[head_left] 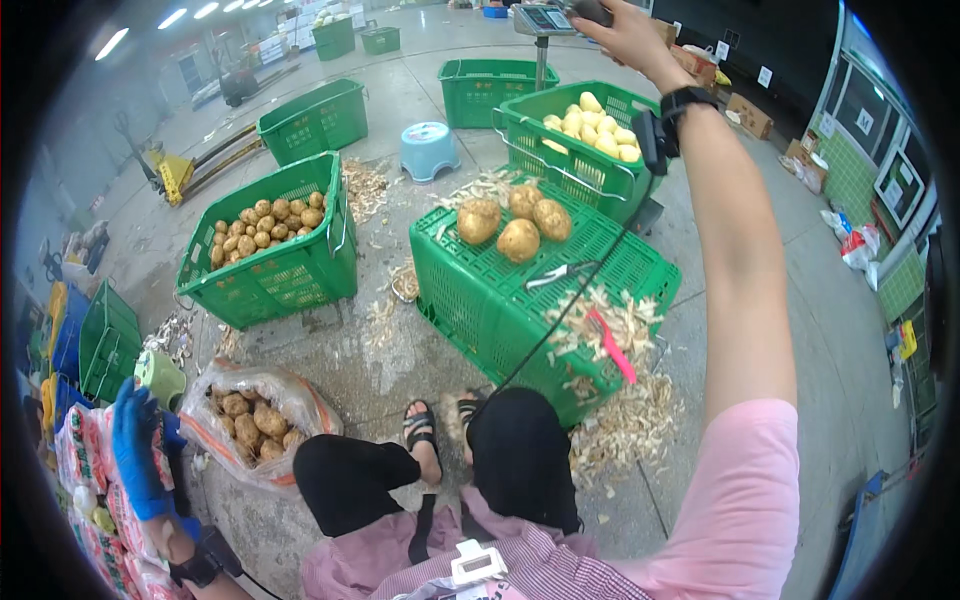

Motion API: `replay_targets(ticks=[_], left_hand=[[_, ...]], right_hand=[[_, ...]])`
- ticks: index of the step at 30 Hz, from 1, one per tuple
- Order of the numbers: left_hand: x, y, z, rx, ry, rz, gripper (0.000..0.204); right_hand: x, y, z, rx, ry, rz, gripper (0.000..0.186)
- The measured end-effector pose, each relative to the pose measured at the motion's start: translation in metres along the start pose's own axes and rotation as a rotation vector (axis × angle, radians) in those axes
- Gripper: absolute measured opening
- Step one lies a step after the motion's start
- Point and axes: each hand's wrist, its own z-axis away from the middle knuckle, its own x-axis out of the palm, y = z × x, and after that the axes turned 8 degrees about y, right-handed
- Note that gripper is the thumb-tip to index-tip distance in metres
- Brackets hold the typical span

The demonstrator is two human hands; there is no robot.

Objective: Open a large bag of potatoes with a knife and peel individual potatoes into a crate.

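Note:
My left hand [140, 455], in a blue glove, is raised at the left edge with its fingers stretched out, beside pink-and-white bags [95, 480]. My bare right hand [632, 42] is lifted high at the top, its fingers on a dark rounded object [592, 12] that I cannot make out. Before my knees stands an upturned green crate [500, 315]. Several unpeeled potatoes [519, 240], a peeler with a dark handle [560, 273], a pink peeler [611, 345] and peelings [590, 318] lie on it. An open plastic sack of potatoes [262, 425] stands by my knee.
A green crate of unpeeled potatoes [280, 285] stands at the left; another holds peeled potatoes [592, 130] beyond the upturned crate. Past them are a blue stool [428, 150], a scale [545, 20], more green crates [318, 122] and a yellow pallet jack [172, 175]. Peelings [635, 425] litter the floor.

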Motion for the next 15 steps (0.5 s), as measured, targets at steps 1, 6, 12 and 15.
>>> replay_targets(ticks=[1,6,12,15], left_hand=[[0.035,0.007,0.001,-0.026,-0.083,0.024,0.034],[0.179,0.023,0.001,-0.023,-0.582,0.017,0.032],[0.27,0.017,0.017,0.102,-1.029,0.009,0.036],[0.311,0.006,0.038,0.404,-1.292,0.176,0.042]], right_hand=[[-0.002,0.019,-0.001,-0.073,0.068,-0.007,0.037],[-0.064,0.061,0.007,0.011,0.075,0.441,0.045],[-0.185,-0.026,0.067,0.497,-0.262,0.534,0.03],[-0.23,-0.12,0.103,0.826,-0.47,0.611,0.03]])
